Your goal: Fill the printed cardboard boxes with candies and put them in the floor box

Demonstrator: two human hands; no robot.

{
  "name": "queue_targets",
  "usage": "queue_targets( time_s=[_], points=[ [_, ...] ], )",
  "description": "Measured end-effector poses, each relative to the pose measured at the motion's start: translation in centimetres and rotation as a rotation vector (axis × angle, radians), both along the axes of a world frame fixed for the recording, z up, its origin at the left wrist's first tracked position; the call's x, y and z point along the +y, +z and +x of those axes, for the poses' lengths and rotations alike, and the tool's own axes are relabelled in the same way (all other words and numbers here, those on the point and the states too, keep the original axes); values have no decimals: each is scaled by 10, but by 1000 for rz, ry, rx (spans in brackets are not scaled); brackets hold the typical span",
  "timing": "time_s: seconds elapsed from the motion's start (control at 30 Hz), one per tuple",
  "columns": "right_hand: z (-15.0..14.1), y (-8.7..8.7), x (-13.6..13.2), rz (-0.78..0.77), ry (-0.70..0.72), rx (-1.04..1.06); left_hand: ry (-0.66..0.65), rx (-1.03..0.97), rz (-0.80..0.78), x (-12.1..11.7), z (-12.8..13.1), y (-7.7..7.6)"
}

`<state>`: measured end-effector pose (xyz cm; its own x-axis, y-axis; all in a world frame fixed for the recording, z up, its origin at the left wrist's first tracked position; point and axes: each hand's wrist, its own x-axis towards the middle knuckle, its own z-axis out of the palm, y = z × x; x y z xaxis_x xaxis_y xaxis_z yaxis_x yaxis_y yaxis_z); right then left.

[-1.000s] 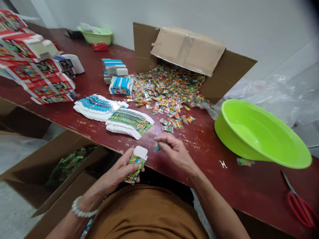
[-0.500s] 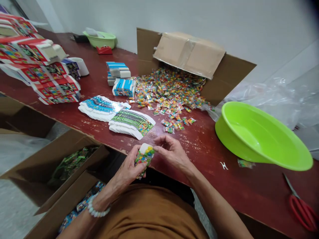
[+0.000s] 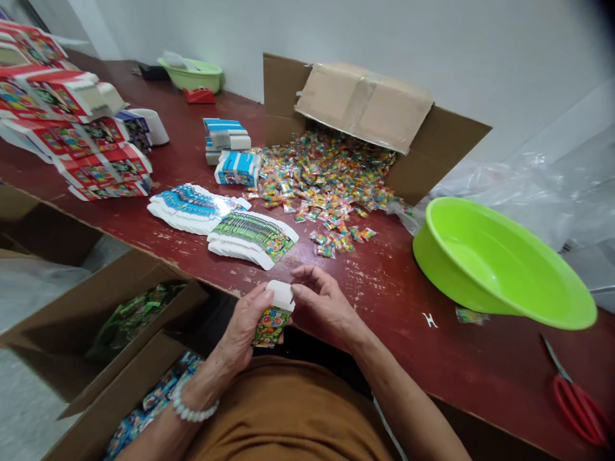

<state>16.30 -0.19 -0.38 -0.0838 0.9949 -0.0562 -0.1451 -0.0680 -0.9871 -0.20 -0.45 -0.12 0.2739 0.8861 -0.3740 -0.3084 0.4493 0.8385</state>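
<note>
My left hand (image 3: 247, 323) is closed round a small green printed candy box (image 3: 271, 326), held upright at the table's front edge. Its white top flap (image 3: 280, 293) stands up, with my left thumb against one side of it. My right hand (image 3: 324, 301) is at the other side, its thumb tip at the flap's edge and its fingers loosely curled apart from the thumb. No candy shows at the box's mouth. Just beyond lie a fanned stack of flat green boxes (image 3: 254, 237) and a fanned stack of blue ones (image 3: 187, 208).
Wrapped candies (image 3: 327, 173) spill from a tipped cardboard carton (image 3: 365, 105) on the red table (image 3: 384, 358). To the right are a lime-green basin (image 3: 500, 262) and red-handled scissors (image 3: 576, 403). Red box bundles (image 3: 96, 141) stand left. Below, an open carton (image 3: 158, 256) holds green packs.
The yellow and green candies at the box's mouth are out of sight now. My left thumb has moved up to the flap, and my right thumb has come to its edge.
</note>
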Motion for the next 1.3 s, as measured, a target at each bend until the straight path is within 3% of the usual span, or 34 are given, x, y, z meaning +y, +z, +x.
queue_targets(
  time_s=[0.13, 0.27, 0.43, 0.6, 0.7, 0.8, 0.9, 1.0, 1.07, 1.13, 1.3],
  points=[
    [-6, -3, -4, -18, -9, 70, 71, -37, 20, -2, 2, 0],
    [-10, -8, -5, -155, 117, 276, 81, -77, 24, -1, 4, -1],
    [-12, -9, -2, -90, 54, 165, 98, -72, 37, -2, 4, -5],
    [-11, -11, -2, -170, 132, 364, 98, -120, 36, -4, 5, -5],
    [-9, -11, -3, -175, 158, 306, 90, -100, 57, -6, 7, -5],
    [-8, -7, -2, -34, 101, 50, 77, -65, 53, -8, 10, -6],
    [-7, -1, -2, 225, 19, -226, 65, -88, 1, -9, 9, -3],
    [-3, 4, -5, 441, 38, -331, 0, -186, -117, -9, 5, 3],
    [-2, 5, -8, 482, 61, -344, -59, -249, -193, -7, 3, 6],
    [-3, 5, -10, 409, 74, -292, -78, -272, -214, -5, 3, 7],
    [-12, 1, -8, 114, 96, -66, 14, -176, -209, -2, 7, -1]
  ],
)
